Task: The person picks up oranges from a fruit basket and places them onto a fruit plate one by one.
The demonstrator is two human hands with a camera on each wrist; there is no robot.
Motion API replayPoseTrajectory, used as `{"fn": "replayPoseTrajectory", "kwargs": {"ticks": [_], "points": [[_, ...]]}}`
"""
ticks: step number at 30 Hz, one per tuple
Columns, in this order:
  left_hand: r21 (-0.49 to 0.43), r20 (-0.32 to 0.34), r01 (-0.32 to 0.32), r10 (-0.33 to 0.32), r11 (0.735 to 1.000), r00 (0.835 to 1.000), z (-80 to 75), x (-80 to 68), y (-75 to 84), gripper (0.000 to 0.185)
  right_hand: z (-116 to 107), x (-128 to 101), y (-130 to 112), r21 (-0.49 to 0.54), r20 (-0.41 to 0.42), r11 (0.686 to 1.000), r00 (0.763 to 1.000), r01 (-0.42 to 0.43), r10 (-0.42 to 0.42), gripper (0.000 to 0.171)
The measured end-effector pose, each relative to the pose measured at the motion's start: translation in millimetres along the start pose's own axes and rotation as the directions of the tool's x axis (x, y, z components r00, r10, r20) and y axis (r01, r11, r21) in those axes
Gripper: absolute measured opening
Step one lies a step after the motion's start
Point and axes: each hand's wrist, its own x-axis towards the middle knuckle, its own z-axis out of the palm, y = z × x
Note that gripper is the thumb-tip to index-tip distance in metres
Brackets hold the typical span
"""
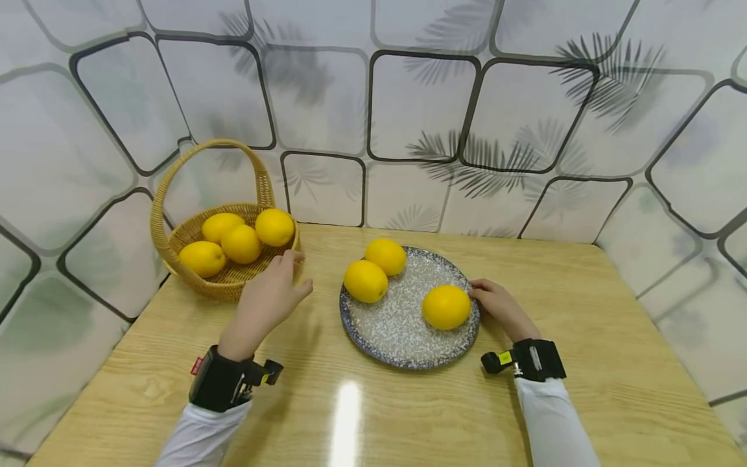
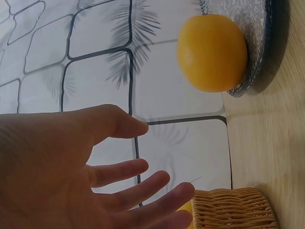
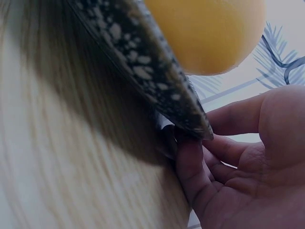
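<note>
A round speckled grey plate (image 1: 403,337) with a dark blue rim holds three yellow lemons: two touching at its left edge, the front one (image 1: 366,281) and the back one (image 1: 386,257), and another (image 1: 446,307) on the right. At the plate's right rim, my right hand (image 1: 503,308) pinches the edge; the right wrist view shows fingers curled at the rim (image 3: 167,102). My left hand (image 1: 270,299) hovers over the near right side of a wicker basket (image 1: 216,290), fingers spread and holding nothing. Several lemons (image 1: 242,244) lie in the basket, whose tall handle (image 1: 160,207) arches up.
Everything stands on a light wooden table (image 1: 408,415). Behind and at both sides rises a wall covering (image 1: 420,110) with a stone and leaf pattern. The basket stands at the back left, near that wall. A bright light reflection (image 1: 347,421) lies on the tabletop in front.
</note>
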Motion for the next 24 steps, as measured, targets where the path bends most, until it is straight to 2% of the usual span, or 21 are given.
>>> {"fn": "replayPoseTrajectory", "kwargs": {"ticks": [10, 24], "points": [[-0.012, 0.014, 0.017, -0.017, 1.0, 1.0, -0.1, 0.2, -0.1, 0.054, -0.6, 1.1, 1.0, -0.018, 0.008, 1.0, 1.0, 0.005, -0.005, 0.052], [-0.016, 0.029, 0.044, -0.043, 0.999, 0.999, -0.9, 5.1, -3.3, 0.054, -0.1, 1.7, 0.9, 0.009, 0.0, 1.0, 1.0, -0.006, 0.006, 0.052]]}}
